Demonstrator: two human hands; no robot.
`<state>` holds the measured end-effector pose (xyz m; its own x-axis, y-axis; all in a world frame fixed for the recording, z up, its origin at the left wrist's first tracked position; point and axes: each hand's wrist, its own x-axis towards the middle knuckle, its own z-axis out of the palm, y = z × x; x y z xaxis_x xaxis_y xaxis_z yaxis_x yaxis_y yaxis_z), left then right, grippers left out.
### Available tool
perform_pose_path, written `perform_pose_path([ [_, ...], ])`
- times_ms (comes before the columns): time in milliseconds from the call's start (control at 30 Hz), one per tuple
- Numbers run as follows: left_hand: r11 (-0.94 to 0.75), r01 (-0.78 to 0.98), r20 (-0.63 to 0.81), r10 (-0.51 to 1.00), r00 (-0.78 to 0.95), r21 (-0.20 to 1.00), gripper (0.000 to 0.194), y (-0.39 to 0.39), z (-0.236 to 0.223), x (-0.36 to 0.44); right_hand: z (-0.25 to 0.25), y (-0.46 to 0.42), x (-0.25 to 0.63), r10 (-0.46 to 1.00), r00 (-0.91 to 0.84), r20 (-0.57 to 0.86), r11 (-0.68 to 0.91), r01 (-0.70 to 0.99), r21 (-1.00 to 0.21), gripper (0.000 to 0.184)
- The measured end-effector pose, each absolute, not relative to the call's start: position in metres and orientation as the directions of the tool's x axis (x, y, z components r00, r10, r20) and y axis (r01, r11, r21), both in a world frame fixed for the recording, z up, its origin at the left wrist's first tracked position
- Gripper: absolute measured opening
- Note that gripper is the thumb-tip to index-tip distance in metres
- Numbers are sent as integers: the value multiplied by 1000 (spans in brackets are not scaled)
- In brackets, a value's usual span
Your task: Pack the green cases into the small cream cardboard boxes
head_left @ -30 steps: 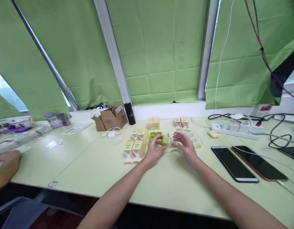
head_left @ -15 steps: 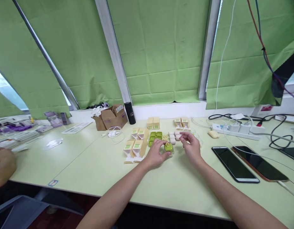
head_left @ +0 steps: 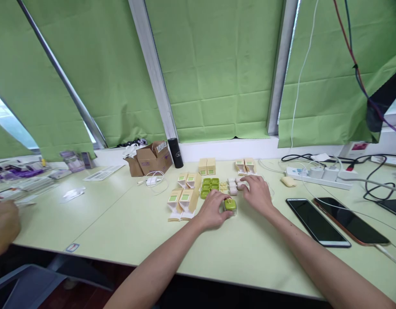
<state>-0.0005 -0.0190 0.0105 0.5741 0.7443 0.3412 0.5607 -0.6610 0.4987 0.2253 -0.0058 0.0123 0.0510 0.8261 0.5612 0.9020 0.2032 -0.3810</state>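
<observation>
My left hand (head_left: 213,210) rests on the pale green table (head_left: 120,223), fingers curled around a small green case in a clear plastic shell (head_left: 230,205). My right hand (head_left: 257,194) lies palm down just to its right, fingers reaching onto a row of small pale pink cases (head_left: 232,185). Behind my left hand sit several green cases (head_left: 210,185) in a block. Yellow cardboard boxes with green labels (head_left: 181,198) stand to the left, with more at the back (head_left: 207,165) and back right (head_left: 244,165).
Two phones (head_left: 316,221) lie at the right, beside a power strip (head_left: 316,176) with cables. A brown carton (head_left: 149,159) and a black cylinder (head_left: 176,152) stand at the back. Another person's hand (head_left: 3,223) is at the far left among purple items (head_left: 20,174).
My left hand has brought the green case down from between both hands onto the table. My right hand let go and moved back onto the pink cases.
</observation>
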Motion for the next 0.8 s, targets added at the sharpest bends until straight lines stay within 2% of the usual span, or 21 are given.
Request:
perform_pose_path([
  [67,-666,566,335,740,583,486,46,-20,12,0,18,4,229,858,50,512,143,933,-331,32],
  [200,-688,539,377,722,580,486,54,-23,16,-1,28,28,235,917,-56,396,136,975,-177,37],
  [333,-700,491,503,714,487,518,34,-19,14,-4,31,54,236,966,-69,250,99,989,-111,44],
  [500,-691,472,589,719,370,547,26,-11,11,-7,30,78,230,971,-109,212,129,988,-86,56],
  [800,-706,460,612,703,363,538,26,-8,9,-5,37,96,225,992,-68,106,75,995,-66,75],
])
